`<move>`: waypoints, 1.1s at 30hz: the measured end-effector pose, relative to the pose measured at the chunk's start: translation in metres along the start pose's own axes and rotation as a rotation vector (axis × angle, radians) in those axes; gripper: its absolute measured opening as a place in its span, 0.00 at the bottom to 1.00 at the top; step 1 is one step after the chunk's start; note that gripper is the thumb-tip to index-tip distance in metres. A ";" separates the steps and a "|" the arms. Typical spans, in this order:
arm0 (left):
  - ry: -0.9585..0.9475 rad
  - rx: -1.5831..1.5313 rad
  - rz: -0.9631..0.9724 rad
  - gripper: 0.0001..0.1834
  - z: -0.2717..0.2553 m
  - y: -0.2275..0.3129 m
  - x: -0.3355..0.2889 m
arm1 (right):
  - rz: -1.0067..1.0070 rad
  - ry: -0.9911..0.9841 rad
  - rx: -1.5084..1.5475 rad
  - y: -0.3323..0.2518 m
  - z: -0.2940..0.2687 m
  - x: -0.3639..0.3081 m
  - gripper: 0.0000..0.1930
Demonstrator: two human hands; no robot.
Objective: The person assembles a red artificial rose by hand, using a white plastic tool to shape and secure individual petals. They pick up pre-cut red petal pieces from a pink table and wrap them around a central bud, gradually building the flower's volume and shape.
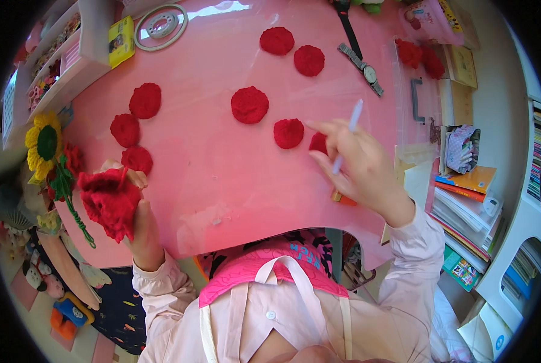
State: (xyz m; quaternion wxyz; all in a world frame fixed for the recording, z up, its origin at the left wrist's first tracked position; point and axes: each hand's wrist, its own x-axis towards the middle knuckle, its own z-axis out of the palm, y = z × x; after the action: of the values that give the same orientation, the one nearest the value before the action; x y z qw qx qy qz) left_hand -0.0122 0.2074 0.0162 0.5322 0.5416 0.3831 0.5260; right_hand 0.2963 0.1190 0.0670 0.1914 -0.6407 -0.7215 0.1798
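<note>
My left hand (144, 227) grips a ruffled red crocheted piece (108, 202) at the left side of the pink table, with fingertips behind its upper edge. Between the fingers of my right hand (370, 169) is a slim pale lavender stick (356, 115), smeared by motion; its kind I cannot make out. Partly hidden by that hand lies a red crocheted piece (318, 143). Just left of it is a round red crocheted disc (288, 133), and another disc (250, 105) lies farther left. Close beyond my left hand rests a further red disc (137, 160).
More red discs (276, 40) lie about the pink table (204, 157). A watch (369, 74) is at the far right and a round white ring-shaped object (161, 26) at the far left. A crocheted sunflower (45, 142) edges the left side. Books (464, 206) stack up on the right.
</note>
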 end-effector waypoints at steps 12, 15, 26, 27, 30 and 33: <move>-0.126 0.183 0.012 0.33 -0.006 -0.009 0.001 | 0.165 0.146 0.310 0.041 0.025 0.033 0.17; -0.116 0.130 0.016 0.34 -0.001 -0.010 0.001 | 0.148 0.145 0.272 0.052 0.022 0.025 0.16; -0.229 0.286 0.106 0.32 -0.010 -0.022 0.001 | 0.161 0.332 0.225 0.067 -0.003 0.007 0.13; -0.234 0.302 0.112 0.32 -0.011 -0.023 0.000 | 0.167 0.316 0.199 0.067 -0.005 0.005 0.13; -0.255 0.325 0.098 0.32 -0.017 -0.028 -0.002 | 0.168 0.253 0.143 0.063 -0.013 0.002 0.13; -0.286 0.301 0.026 0.34 -0.017 -0.024 -0.006 | 0.140 0.171 0.119 0.057 -0.012 0.004 0.12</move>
State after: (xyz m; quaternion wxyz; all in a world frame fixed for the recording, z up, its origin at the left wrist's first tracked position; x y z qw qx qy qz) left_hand -0.0259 0.2083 -0.0104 0.4874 0.6891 0.3707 0.3875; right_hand 0.3505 0.1299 0.0487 0.2768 -0.6901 -0.6440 0.1801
